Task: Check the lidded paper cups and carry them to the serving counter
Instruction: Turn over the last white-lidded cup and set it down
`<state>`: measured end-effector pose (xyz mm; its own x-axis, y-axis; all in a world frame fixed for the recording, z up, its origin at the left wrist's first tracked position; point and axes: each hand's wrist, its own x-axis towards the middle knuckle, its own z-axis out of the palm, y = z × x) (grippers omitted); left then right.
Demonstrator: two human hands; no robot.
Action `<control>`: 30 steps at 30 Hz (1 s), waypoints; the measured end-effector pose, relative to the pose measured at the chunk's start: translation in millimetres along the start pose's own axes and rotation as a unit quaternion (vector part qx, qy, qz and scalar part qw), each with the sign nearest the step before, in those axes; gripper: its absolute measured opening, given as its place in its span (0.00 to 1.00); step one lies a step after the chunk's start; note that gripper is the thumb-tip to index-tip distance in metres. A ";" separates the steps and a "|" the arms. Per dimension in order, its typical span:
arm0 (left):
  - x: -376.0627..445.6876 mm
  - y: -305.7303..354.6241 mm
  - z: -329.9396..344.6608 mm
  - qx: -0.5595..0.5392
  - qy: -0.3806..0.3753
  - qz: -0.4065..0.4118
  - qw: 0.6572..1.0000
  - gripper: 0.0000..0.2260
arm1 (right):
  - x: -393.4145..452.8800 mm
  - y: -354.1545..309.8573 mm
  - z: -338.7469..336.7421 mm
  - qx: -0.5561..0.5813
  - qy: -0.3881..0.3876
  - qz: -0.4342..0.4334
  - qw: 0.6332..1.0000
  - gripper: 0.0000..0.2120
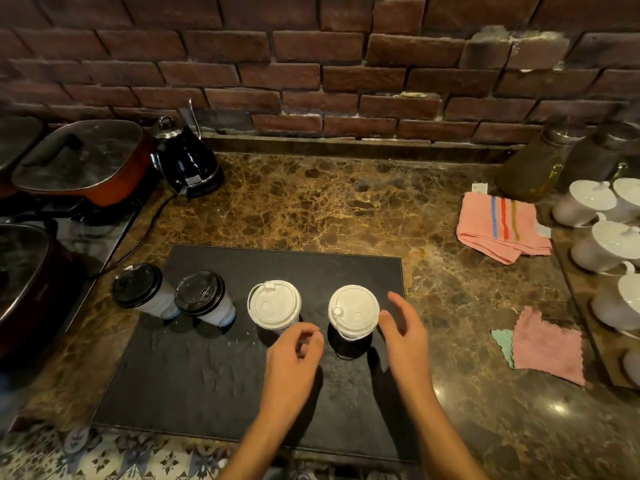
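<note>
- Four lidded paper cups stand in a row on the black mat (214,375) that lies on the marble table (311,195): two black-lidded cups at the left, (137,285) and (200,293), and two white-lidded ones, (274,304) and (353,312), nearer the middle.
- The left black-lidded cup sits at the mat's edge, partly off it as far as I can tell.
- The person's left hand (294,362) hovers just in front of the gap between the white-lidded cups, fingers loosely curled, holding nothing.
- The right hand (403,337) is spread beside the right white-lidded cup, near its wall but, I judge, not touching.
- The step in hand looks like checking or taking up the right white cup. To do it well, I would wrap the wall below the lid rim, not squeeze hard, and press the lid round its edge to confirm the seal.
- The small plug on each white lid looks to sit in its sip hole; that is worth confirming before lifting.
- What the cups hold is hidden under the lids; treat them as full and keep them upright.
- At the left, a glass-lidded red pot (79,161) shows a clouded lid; its contents are unclear.
</note>
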<state>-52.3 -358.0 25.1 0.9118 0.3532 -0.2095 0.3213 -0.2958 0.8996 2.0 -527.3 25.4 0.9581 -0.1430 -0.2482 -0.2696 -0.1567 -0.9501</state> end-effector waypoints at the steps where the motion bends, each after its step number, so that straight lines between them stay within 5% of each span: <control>1: -1.8 6.0 -6.8 0.023 0.023 0.038 0.999 0.04 | -1.8 -6.5 -0.5 -0.027 -0.004 -0.029 0.999 0.19; 6: 6.2 28.6 -51.6 0.101 0.114 0.155 0.976 0.16 | -6.9 -46.2 17.4 -0.124 -0.033 -0.148 0.981 0.24; 16: 45.0 10.4 -173.2 0.084 0.231 0.151 0.957 0.20 | -35.5 -98.3 120.0 -0.135 -0.106 -0.228 0.959 0.27; 23: 82.5 -54.7 -262.9 0.006 0.214 0.087 0.973 0.21 | -64.1 -89.6 237.9 -0.057 -0.123 -0.151 0.979 0.30; 30: 110.8 -109.3 -293.3 -0.068 0.127 -0.001 0.990 0.33 | -83.7 -60.3 287.2 -0.055 -0.094 -0.049 0.993 0.44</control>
<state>-61.4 -26.3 16.0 0.8121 0.5700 -0.1247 0.2705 -0.1783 0.9461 -34.1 -225.2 49.3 0.9787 0.0626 -0.1955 -0.1723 -0.2675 -0.9480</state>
